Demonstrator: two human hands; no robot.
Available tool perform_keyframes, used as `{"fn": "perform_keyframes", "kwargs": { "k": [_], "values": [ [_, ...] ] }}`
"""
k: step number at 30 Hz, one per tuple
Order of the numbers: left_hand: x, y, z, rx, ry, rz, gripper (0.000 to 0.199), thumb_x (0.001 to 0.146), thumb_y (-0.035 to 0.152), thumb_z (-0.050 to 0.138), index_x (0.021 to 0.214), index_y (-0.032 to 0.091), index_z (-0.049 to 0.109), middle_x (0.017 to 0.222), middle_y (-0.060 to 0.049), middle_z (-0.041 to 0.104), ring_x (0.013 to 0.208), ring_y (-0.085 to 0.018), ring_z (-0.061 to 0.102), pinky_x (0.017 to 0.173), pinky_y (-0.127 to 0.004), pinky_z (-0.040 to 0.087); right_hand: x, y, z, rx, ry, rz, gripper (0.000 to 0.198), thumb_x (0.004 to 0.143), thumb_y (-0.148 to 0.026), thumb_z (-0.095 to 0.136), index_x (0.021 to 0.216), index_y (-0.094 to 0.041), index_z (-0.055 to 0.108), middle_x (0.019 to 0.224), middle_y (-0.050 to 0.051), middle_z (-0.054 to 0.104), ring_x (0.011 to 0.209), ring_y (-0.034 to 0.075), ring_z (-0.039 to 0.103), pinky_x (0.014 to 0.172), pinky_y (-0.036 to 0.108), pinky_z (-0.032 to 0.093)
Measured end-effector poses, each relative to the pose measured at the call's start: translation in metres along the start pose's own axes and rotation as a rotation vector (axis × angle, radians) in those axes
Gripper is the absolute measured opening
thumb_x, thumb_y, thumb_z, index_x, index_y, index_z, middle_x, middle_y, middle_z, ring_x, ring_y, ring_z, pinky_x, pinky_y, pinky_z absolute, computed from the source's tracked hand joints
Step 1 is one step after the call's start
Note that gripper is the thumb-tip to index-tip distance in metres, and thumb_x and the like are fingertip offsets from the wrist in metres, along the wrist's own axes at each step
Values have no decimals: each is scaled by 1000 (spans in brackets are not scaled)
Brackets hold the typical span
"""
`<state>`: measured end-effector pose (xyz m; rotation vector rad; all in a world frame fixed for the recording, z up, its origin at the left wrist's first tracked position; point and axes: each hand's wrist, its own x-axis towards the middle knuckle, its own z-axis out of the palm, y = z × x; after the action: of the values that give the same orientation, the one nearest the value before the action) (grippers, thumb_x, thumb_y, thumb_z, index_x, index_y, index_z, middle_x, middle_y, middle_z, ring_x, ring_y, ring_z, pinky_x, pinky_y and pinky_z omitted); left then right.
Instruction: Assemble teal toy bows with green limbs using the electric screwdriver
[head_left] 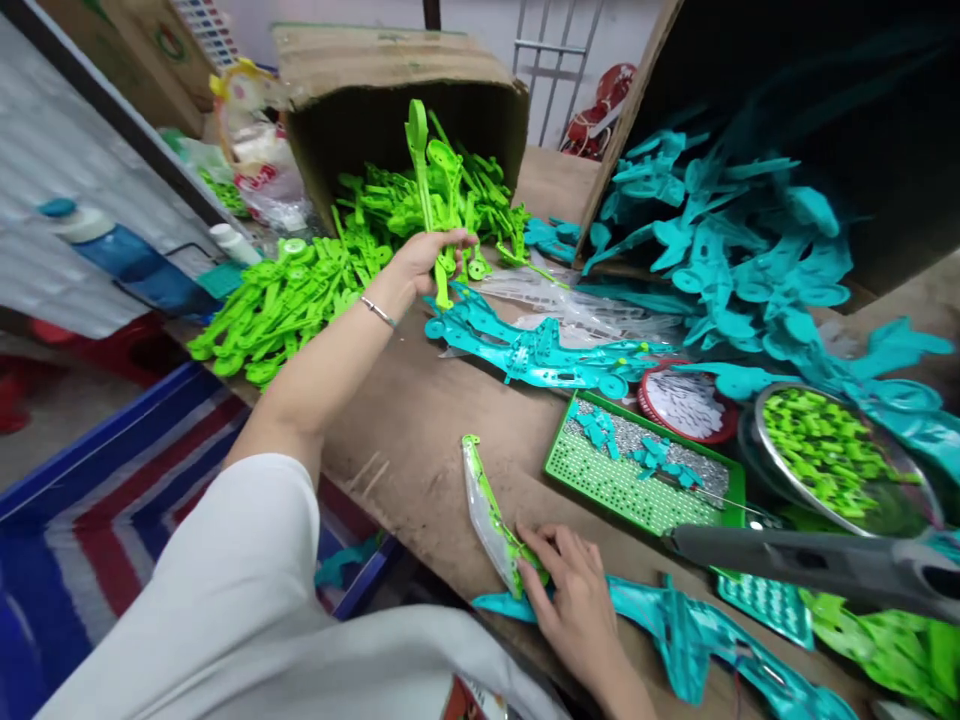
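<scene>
- Landmark, from my remote seat: 1 green tray [630, 492], holding silvery bits and small turquoise pieces; all places below are given from it
- Progress, by my judgement: partway through 1 unit; the curved green piece [486, 505], left of the tray, carries a pale, translucent part along its side, so some fitting looks done
- Left over, as I judge it: plenty; loose green parts [292, 300] lie heaped beyond the tray to its left, with more inside the cardboard box [390, 60]; turquoise parts [750, 240] pile beyond it to the right
- Small stock: 1 red basket [644, 402] of white pieces, just beyond the tray; 1 metal bowl [763, 410] of small green pieces, to its right
- My left hand [429, 262]: beyond and left of the tray, arm stretched far forward, fingers closed round at least 1 long green part [418, 150], held nearly upright; exact count I cannot tell
- My right hand [574, 590]: nearer than the tray, palm down, fingers bent, gripping the near end of the curved green piece; 1 long turquoise part [675, 635] lies beside and partly behind this hand
</scene>
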<state>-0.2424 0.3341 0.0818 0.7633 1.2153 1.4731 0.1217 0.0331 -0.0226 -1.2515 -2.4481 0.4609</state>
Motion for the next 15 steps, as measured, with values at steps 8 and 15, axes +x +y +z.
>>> {"fn": "perform_keyframes", "kwargs": {
  "k": [8,15],
  "values": [
    [-131,-13,-95,-16,-28,-272,17,90,13,67,106,11,71,102,-10,77,64,-10,69,62,-24,62,-1,11,9,-7,66,-104,36,101,-44,49,126,-26,66,99,6,67,92,20,66,79,35,45],
    [-188,-42,-156,38,105,-331,20,86,20,74,105,13,70,93,-11,77,75,-19,74,72,-36,64,-3,18,12,-27,64,-130,42,101,-51,43,125,-26,66,100,5,67,89,20,67,77,36,43]
  ]
}}
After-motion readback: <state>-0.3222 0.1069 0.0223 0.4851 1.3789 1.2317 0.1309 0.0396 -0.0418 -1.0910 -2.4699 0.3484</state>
